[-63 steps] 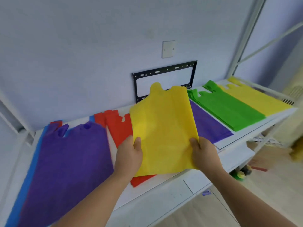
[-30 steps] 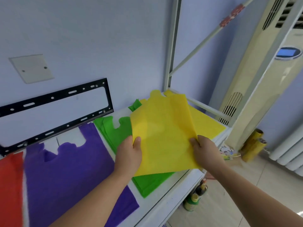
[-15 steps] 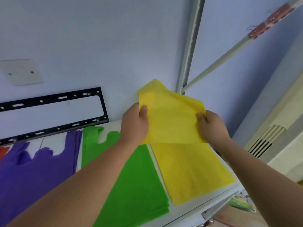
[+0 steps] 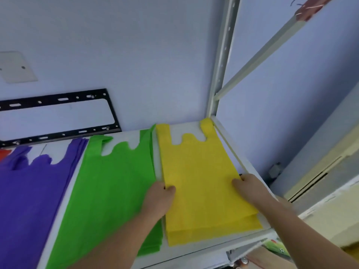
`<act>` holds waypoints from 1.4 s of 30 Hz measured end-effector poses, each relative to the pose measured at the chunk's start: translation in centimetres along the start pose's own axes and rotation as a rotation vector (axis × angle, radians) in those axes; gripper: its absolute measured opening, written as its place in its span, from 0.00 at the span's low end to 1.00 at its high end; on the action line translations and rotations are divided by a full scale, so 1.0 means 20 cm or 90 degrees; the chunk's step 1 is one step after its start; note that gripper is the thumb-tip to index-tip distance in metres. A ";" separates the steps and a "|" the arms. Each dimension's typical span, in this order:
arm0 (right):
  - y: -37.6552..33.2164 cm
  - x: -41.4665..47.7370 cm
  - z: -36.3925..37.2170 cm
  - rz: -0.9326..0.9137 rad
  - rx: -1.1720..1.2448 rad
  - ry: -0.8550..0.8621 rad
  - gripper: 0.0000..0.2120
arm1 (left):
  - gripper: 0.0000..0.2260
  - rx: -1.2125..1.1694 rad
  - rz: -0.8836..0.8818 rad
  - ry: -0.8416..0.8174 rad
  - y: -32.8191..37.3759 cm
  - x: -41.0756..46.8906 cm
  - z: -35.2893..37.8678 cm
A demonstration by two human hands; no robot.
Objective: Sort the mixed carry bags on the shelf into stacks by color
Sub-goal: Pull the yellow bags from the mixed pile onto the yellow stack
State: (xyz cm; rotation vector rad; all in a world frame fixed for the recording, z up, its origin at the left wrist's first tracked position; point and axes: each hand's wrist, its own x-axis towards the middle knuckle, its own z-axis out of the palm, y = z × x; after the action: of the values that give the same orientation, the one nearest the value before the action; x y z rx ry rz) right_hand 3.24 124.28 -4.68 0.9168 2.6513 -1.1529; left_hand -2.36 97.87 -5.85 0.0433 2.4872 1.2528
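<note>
A yellow carry bag (image 4: 198,171) lies flat on top of the yellow stack (image 4: 211,232) at the right end of the white shelf (image 4: 192,251). My left hand (image 4: 158,199) grips the bag's left edge with the thumb on top. My right hand (image 4: 246,188) holds the bag's right edge the same way. The stack's lower bags stick out a little beyond the top bag toward me. Left of it lies the green stack (image 4: 108,187), then the purple stack (image 4: 29,195). A corner of a red bag (image 4: 4,153) shows at the far left.
A grey shelf upright (image 4: 220,74) and a diagonal brace (image 4: 272,47) rise at the shelf's back right corner. A black metal bracket (image 4: 58,117) and a white blank plate (image 4: 16,67) are on the wall. A cream floor-standing air conditioner (image 4: 330,191) stands to the right.
I carried the yellow bag from the shelf's left part to the right end. In the last half second both hands lowered it flat onto the yellow stack.
</note>
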 end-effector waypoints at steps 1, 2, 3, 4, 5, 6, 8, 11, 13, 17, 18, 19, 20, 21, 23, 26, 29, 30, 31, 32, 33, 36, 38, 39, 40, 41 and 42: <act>-0.01 0.00 0.00 -0.001 -0.003 0.001 0.16 | 0.13 0.001 0.001 0.000 0.01 0.00 0.00; -0.02 0.00 0.00 -0.002 -0.011 0.002 0.18 | 0.12 0.000 -0.005 -0.007 0.02 0.01 0.00; -0.02 0.01 0.00 -0.003 -0.015 0.004 0.19 | 0.12 -0.001 -0.012 -0.014 0.02 0.01 0.00; -0.02 0.01 0.00 -0.001 -0.018 0.003 0.19 | 0.12 0.000 -0.018 -0.021 0.03 0.01 0.00; -0.02 0.01 0.00 -0.001 -0.019 0.001 0.19 | 0.13 0.007 -0.020 -0.024 0.03 0.00 0.00; -0.02 0.00 0.00 -0.002 -0.024 -0.002 0.19 | 0.14 0.018 -0.022 -0.025 0.04 0.00 0.00; -0.03 -0.01 -0.01 -0.005 -0.035 -0.005 0.19 | 0.14 0.027 -0.025 -0.030 0.04 0.00 0.00; -0.02 -0.03 -0.04 -0.010 -0.068 -0.016 0.18 | 0.10 0.052 -0.033 -0.051 0.06 -0.01 -0.01; -0.01 -0.05 -0.05 -0.005 -0.112 -0.022 0.17 | 0.09 0.082 -0.033 -0.072 0.06 -0.03 -0.02; -0.09 -0.11 -0.04 -0.061 -0.235 0.050 0.15 | 0.14 0.185 0.009 -0.013 0.08 -0.09 -0.09; -0.12 -0.12 -0.03 -0.103 -0.274 0.072 0.19 | 0.15 0.212 0.023 0.027 0.07 -0.12 -0.13; -0.16 -0.13 0.00 -0.150 -0.304 0.088 0.23 | 0.15 0.234 0.034 0.062 0.05 -0.15 -0.17; -0.21 -0.14 0.03 -0.196 -0.324 0.094 0.26 | 0.15 0.254 0.043 0.085 0.04 -0.18 -0.22; -0.27 -0.17 0.07 -0.233 -0.335 0.084 0.27 | 0.16 0.273 0.051 0.099 0.01 -0.22 -0.27; -0.38 -0.21 0.17 -0.287 -0.335 0.039 0.29 | 0.21 0.304 0.064 0.112 -0.07 -0.28 -0.38; -0.54 -0.29 0.36 -0.363 -0.343 -0.017 0.29 | 0.24 0.349 0.042 0.140 -0.22 -0.36 -0.55; -0.68 -0.40 0.54 -0.415 -0.344 -0.081 0.28 | 0.26 0.369 0.002 0.171 -0.39 -0.47 -0.71; -0.72 -0.44 0.60 -0.436 -0.355 -0.098 0.27 | 0.26 0.360 -0.014 0.187 -0.45 -0.51 -0.76; -0.77 -0.49 0.66 -0.461 -0.366 -0.113 0.27 | 0.27 0.348 -0.030 0.203 -0.51 -0.56 -0.82; -0.82 -0.54 0.73 -0.483 -0.375 -0.127 0.28 | 0.27 0.338 -0.044 0.221 -0.58 -0.61 -0.88; -0.87 -0.59 0.80 -0.505 -0.380 -0.138 0.29 | 0.27 0.333 -0.058 0.237 -0.64 -0.67 -0.93; -1.02 -0.77 1.00 -0.554 -0.390 -0.173 0.33 | 0.28 0.332 -0.097 0.275 -0.82 -0.83 -1.09; -1.12 -0.90 1.13 -0.577 -0.386 -0.189 0.31 | 0.28 0.316 -0.119 0.283 -0.94 -0.95 -1.20; -1.17 -0.97 1.20 -0.584 -0.379 -0.194 0.30 | 0.28 0.306 -0.128 0.290 -1.00 -1.01 -1.26; -1.22 -1.04 1.26 -0.588 -0.369 -0.199 0.30 | 0.28 0.298 -0.135 0.299 -1.06 -1.07 -1.33; -1.27 -1.12 1.34 -0.594 -0.360 -0.203 0.29 | 0.27 0.292 -0.143 0.307 -1.11 -1.14 -1.39; -1.32 -1.20 1.41 -0.602 -0.355 -0.208 0.28 | 0.27 0.286 -0.150 0.315 -1.16 -1.20 -1.45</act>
State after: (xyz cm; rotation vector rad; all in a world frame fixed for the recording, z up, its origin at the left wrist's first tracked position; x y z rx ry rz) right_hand 4.00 79.10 -0.21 -0.6249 2.8545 -0.4755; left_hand 13.73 56.85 -1.03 -0.4874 3.0336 0.6438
